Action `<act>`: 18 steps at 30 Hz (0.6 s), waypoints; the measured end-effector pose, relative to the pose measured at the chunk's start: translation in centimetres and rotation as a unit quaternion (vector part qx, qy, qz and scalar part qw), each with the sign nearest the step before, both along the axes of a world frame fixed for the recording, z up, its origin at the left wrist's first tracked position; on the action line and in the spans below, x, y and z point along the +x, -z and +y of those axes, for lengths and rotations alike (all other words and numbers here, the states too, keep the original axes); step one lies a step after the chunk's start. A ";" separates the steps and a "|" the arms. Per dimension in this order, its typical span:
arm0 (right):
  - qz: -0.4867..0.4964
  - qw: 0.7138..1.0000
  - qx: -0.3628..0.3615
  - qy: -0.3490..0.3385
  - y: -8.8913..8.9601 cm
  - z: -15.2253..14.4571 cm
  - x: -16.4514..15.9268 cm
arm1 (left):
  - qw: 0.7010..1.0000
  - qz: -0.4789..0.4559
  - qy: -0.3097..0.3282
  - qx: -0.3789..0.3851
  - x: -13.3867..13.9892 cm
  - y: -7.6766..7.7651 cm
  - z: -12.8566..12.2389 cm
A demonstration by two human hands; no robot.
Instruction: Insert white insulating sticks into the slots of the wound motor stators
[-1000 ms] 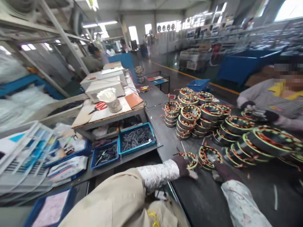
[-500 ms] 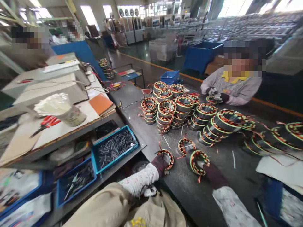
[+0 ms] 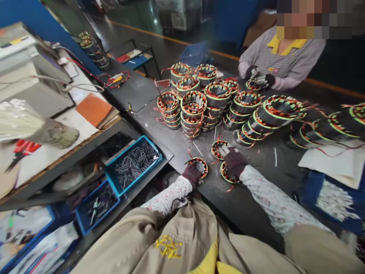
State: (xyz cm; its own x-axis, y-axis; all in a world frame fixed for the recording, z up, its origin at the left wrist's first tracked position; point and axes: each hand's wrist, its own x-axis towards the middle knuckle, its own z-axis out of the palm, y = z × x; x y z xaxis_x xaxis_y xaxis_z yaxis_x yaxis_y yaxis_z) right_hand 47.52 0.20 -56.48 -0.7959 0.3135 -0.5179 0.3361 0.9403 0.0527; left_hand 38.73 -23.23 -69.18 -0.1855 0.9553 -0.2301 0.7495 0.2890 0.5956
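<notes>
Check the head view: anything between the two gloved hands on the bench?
Only bare dark bench between left hand and right hand; each rests on its own wound stator ring, head view.

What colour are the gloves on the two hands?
Dark maroon gloves on the left hand and right hand, seen in the head view.

Both my hands gloved, dark. Left hand point(image 3: 192, 173) palm down, fingers curled, forearm in patterned sleeve bent close to body. Right hand point(image 3: 234, 160) palm down, fingers spread flat, arm reaching forward.
</notes>
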 end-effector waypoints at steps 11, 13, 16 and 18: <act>-0.067 0.997 0.020 -0.019 -1.1 -1.9 1.7 | 0.946 -0.243 -0.192 0.097 0.3 -3.8 -0.3; -0.081 0.996 0.028 0.031 -1.2 -3.2 3.8 | 0.908 -0.318 -0.247 0.116 -0.2 -5.1 0.0; -0.095 0.990 0.040 0.101 -1.2 -4.9 6.7 | 0.819 -0.451 -0.334 0.120 -1.4 -7.0 0.4; -0.099 0.984 0.045 0.142 -1.1 -5.5 8.3 | 0.741 -0.536 -0.390 0.112 -2.0 -8.2 0.4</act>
State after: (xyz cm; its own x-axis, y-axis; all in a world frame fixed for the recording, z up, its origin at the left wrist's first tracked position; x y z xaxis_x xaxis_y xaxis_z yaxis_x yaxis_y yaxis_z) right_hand 55.86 -5.27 -55.40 -0.5565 0.5601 -0.6137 0.5590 0.7988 0.2221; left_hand 36.76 -22.84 -61.00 -0.5263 0.6903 -0.4965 -0.5309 0.1894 0.8260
